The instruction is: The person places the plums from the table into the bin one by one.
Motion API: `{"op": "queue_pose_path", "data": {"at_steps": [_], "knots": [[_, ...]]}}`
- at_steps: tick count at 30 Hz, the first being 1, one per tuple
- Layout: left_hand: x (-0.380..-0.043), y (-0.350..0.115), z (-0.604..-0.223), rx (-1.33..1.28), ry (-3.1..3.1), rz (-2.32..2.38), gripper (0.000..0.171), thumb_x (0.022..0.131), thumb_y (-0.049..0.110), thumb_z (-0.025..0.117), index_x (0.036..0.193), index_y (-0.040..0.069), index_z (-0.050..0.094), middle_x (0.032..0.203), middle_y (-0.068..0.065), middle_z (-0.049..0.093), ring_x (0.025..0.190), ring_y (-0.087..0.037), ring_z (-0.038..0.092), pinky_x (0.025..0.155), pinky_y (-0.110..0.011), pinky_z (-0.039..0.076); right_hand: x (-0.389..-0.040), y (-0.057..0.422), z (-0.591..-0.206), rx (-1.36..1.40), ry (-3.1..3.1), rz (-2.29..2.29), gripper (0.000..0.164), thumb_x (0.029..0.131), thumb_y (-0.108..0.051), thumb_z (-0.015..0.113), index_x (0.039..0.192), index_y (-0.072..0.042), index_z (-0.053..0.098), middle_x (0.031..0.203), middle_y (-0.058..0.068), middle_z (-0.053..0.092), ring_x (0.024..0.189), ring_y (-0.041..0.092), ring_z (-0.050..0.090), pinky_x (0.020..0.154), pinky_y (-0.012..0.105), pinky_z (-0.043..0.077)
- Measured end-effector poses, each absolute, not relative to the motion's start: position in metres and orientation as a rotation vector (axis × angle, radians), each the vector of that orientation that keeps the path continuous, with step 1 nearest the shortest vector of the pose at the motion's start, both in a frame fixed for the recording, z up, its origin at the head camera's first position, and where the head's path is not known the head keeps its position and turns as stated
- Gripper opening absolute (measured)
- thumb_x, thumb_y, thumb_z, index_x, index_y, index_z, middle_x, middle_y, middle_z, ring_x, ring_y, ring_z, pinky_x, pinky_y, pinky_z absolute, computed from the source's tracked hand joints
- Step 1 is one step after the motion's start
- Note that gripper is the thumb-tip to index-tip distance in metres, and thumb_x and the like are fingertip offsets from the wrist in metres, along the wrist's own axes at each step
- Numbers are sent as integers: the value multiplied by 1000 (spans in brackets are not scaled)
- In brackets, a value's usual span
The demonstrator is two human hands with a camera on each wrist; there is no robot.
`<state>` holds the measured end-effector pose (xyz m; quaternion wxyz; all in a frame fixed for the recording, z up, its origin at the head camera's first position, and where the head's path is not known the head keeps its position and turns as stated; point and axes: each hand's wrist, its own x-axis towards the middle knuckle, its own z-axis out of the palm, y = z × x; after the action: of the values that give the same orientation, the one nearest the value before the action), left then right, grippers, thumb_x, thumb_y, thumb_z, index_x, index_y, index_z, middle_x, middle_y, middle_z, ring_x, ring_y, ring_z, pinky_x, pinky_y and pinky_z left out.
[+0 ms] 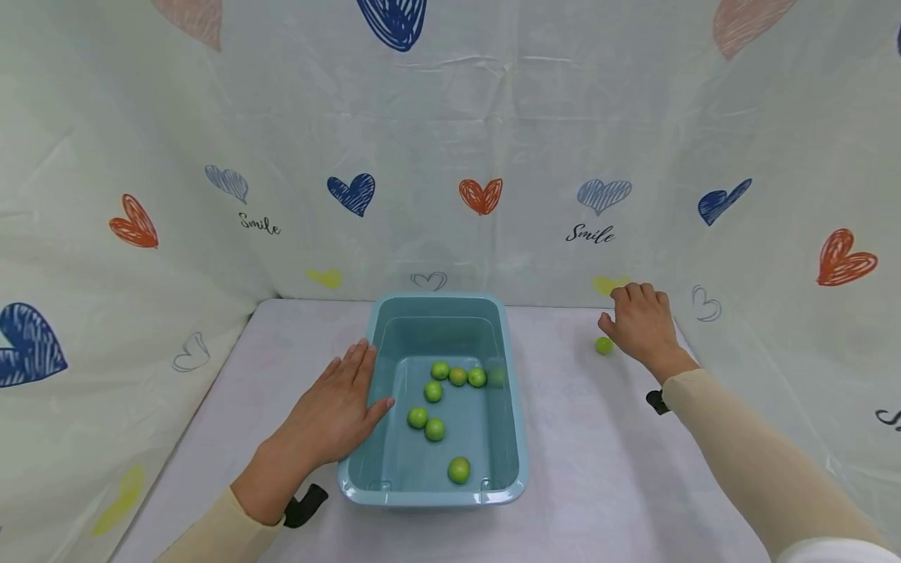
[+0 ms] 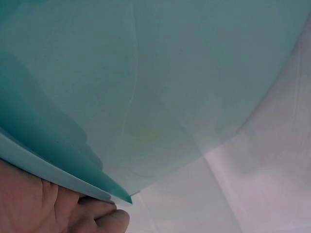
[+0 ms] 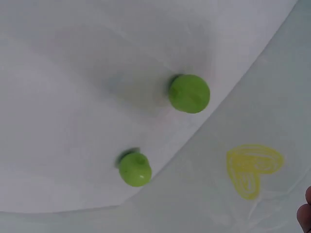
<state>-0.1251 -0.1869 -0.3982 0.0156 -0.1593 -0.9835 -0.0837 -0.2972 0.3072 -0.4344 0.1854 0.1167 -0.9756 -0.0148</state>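
Observation:
My left hand [image 1: 338, 409] rests at the left rim of a light blue plastic basin [image 1: 516, 407], with its fingers extended along the outside and the thumb over the edge. In the left wrist view, fingers [image 2: 92, 213] lie against the rim. Several small round green fruits [image 1: 459, 469] lie scattered on the basin floor. At the table's far right, my right hand [image 1: 640, 322] hovers with nothing visible in its grasp. Beside its thumb sits a green fruit [image 1: 604, 346]. The right wrist view shows two green fruits, one larger [image 3: 189, 93] and one smaller [image 3: 135, 169], on the table.
A pale cloth covers the table [image 1: 563, 453]. White sheeting [image 1: 535, 141] printed with hearts hangs behind and at both sides, close beyond my right hand. Black wrist straps show at the left wrist [image 1: 305, 506] and the right wrist [image 1: 658, 402].

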Motion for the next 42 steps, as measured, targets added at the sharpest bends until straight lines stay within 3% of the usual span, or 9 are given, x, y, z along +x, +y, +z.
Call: {"op": "queue_pose_path", "data": {"at_steps": [18, 25, 32, 42], "knots": [[-125, -186, -398, -477, -3077, -259, 85, 106, 44, 61, 161, -11, 27, 170, -29, 26, 159, -44, 27, 127, -61, 29, -300, 329, -478, 396, -2780, -207, 47, 95, -29, 74, 115, 11, 57, 113, 29, 61, 106, 46, 54, 92, 64, 47], [-124, -186, -399, -471, -3076, -258, 86, 106, 44, 61, 162, -11, 27, 170, -29, 26, 159, -43, 27, 126, -60, 29, -299, 331, -498, 432, -2838, -186, 48, 97, -30, 74, 117, 10, 57, 118, 29, 62, 113, 47, 54, 97, 65, 45], [-124, -186, -398, -471, -3087, -274, 85, 106, 44, 61, 162, -11, 26, 171, -28, 24, 159, -43, 26, 127, -60, 28, -298, 333, -514, 432, -2904, -143, 35, 98, -20, 60, 117, 9, 58, 119, 28, 61, 113, 47, 51, 99, 66, 41], [-124, -186, -397, -481, -3085, -268, 85, 106, 44, 61, 161, -11, 27, 171, -29, 24, 159, -44, 27, 127, -60, 29, -298, 331, -527, 448, -2872, -142, 23, 95, -13, 61, 106, 7, 59, 107, 24, 61, 109, 46, 53, 98, 66, 42]]}}
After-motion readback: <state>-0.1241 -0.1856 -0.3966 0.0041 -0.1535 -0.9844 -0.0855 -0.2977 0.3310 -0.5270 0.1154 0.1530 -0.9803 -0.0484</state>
